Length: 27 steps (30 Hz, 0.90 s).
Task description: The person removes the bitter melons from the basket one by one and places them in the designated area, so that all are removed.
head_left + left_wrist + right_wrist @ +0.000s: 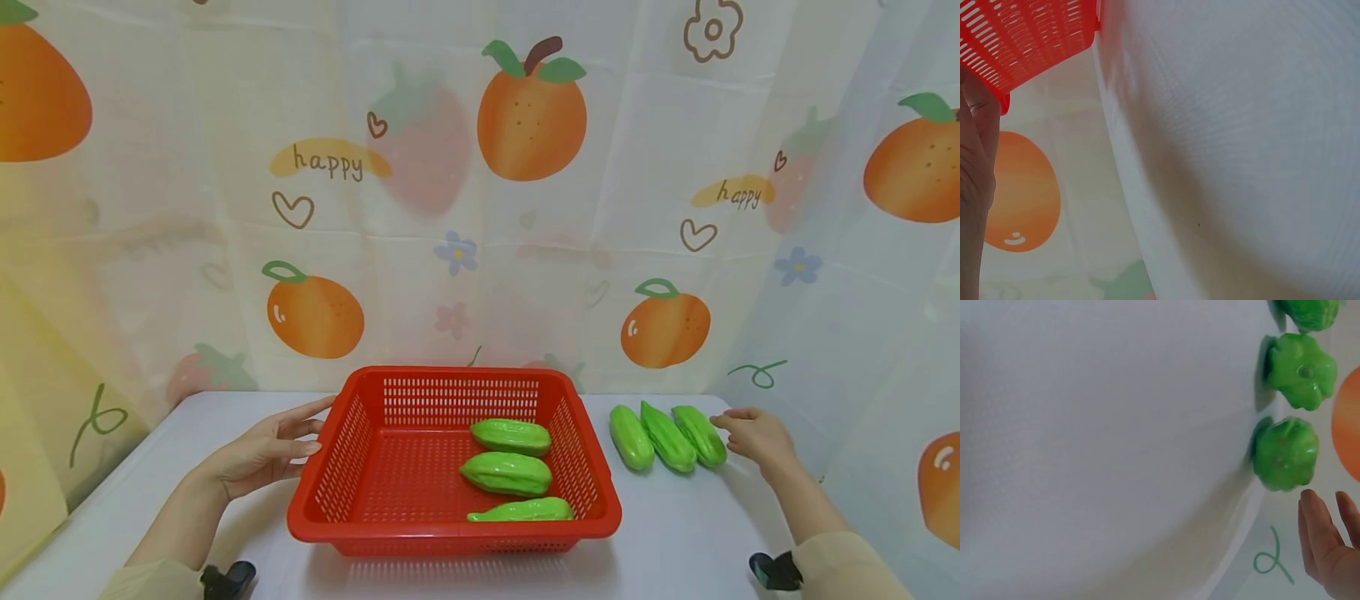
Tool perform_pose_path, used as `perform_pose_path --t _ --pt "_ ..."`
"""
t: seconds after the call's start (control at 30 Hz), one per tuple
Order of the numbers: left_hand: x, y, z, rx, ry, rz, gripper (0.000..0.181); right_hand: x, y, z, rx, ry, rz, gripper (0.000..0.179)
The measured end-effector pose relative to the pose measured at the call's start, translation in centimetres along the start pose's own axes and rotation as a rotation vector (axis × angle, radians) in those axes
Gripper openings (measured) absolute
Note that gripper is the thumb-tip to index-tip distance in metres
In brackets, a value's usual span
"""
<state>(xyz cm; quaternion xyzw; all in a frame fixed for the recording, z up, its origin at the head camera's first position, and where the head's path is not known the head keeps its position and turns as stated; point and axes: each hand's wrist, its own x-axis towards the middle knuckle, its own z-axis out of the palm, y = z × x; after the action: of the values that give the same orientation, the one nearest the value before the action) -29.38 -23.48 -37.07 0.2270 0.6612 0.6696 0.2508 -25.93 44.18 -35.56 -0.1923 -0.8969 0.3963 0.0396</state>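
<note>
A red plastic basket (pixel 454 530) with slotted walls stands on the white table, holding three glossy green ribbed gourds (pixel 510 472) along its right side. My left hand (pixel 258 450) touches the left rim of the basket, its fingers fairly straight and their tips partly hidden by the rim. On the right, three more green gourds (pixel 667 437) lie side by side. Beside the outermost gourd (pixel 1286 454) is my right hand (pixel 757 437), fingers extended and holding nothing. In the right wrist view its fingertips are a little short of that gourd.
The white table (pixel 675 533) extends around the basket, its back edge close to a printed curtain (pixel 525 275) with oranges and hearts. Dark wrist straps (pixel 776 572) show at both sleeves. Bare tabletop lies between the basket and the right-hand gourds.
</note>
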Motion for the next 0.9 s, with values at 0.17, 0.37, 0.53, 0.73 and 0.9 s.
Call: perform_pose_path --t 0.17,0.37,0.53,0.73,0.9 --pt "0.0 0.0 0.0 0.002 0.003 -0.001 0.064 -0.4 -1.2 0.3 -0.001 0.048 -0.028 0.067" --pt "-0.1 0.0 0.0 0.008 0.012 -0.008 0.063 -0.9 -2.7 0.9 0.021 0.049 -0.079 0.066" --pt "0.0 0.0 0.0 0.009 0.001 0.002 0.063 -1.2 -4.0 1.5 0.021 0.033 -0.119 0.065" --pt "0.1 -0.1 -0.1 0.009 -0.001 0.008 0.062 -1.7 -6.1 2.4 0.048 -0.012 -0.183 0.063" --pt "0.1 -0.3 -0.2 0.005 0.005 0.005 0.062 -2.4 -7.9 3.4 0.056 -0.032 -0.245 0.060"
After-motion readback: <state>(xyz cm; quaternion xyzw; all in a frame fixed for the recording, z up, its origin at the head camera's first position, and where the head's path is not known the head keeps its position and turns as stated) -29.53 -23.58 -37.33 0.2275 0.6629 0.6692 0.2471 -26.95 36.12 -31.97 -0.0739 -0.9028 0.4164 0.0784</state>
